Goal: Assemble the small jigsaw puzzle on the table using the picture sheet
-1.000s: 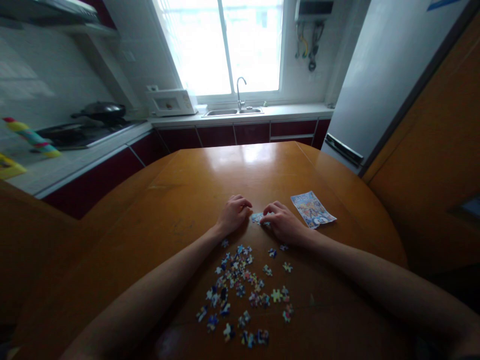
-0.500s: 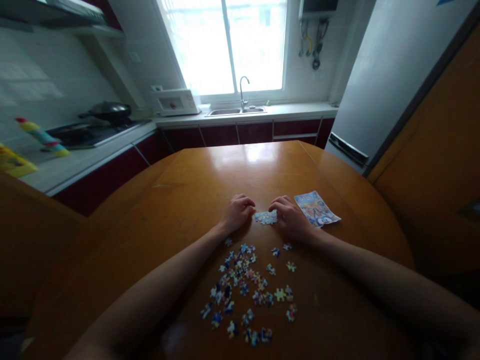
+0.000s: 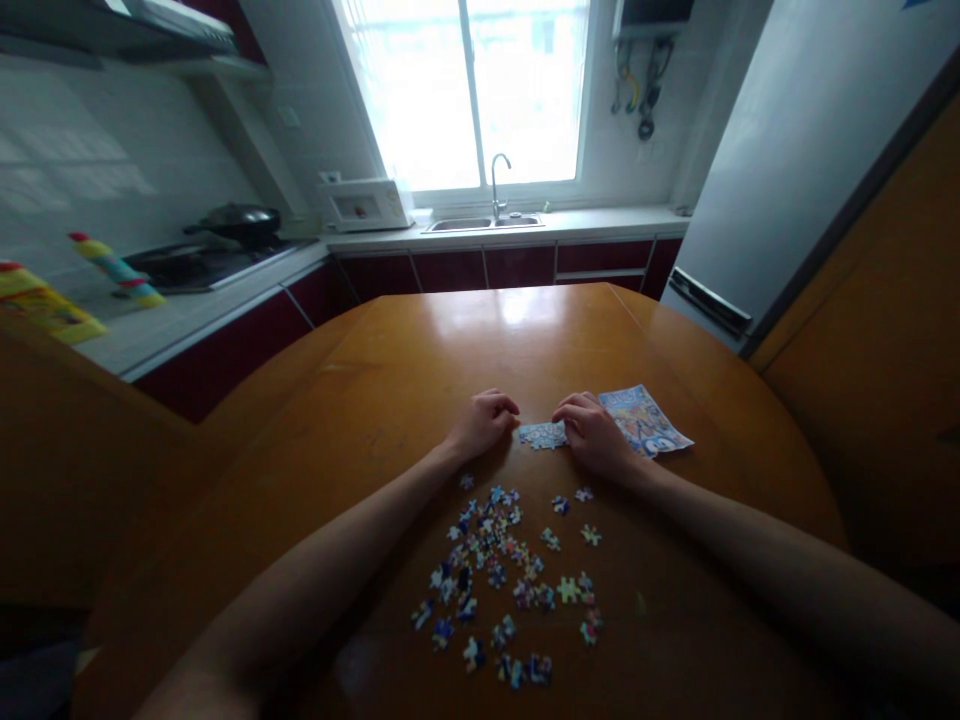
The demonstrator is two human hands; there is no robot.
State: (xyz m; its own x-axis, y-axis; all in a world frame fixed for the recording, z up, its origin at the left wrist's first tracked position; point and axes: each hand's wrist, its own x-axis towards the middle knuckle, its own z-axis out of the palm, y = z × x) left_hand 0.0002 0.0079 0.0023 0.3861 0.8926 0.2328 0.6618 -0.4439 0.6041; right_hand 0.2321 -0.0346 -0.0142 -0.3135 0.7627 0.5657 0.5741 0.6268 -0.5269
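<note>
A small block of joined jigsaw pieces (image 3: 543, 435), pale blue and white, lies flat on the table between my hands. My left hand (image 3: 485, 422) rests at its left edge, fingers curled and drawn together; whether something small is pinched there I cannot make out. Over the block's right end, my right hand (image 3: 594, 432) bends its fingers down on the joined pieces and covers part of them. Nearer to me spread many loose jigsaw pieces (image 3: 495, 540), mostly blue, white and pink. A printed picture sheet (image 3: 646, 420) lies just beyond my right hand.
The round wooden table (image 3: 420, 350) stretches out ahead. Past it are a counter with a sink (image 3: 480, 224), a microwave (image 3: 367, 205) and, at the left, a stove with a pan (image 3: 240, 222). A tall fridge (image 3: 757, 170) stands at the right.
The whole view has shifted slightly, so everything appears a little further right. My hands stay in nearly the same places around the joined pieces.
</note>
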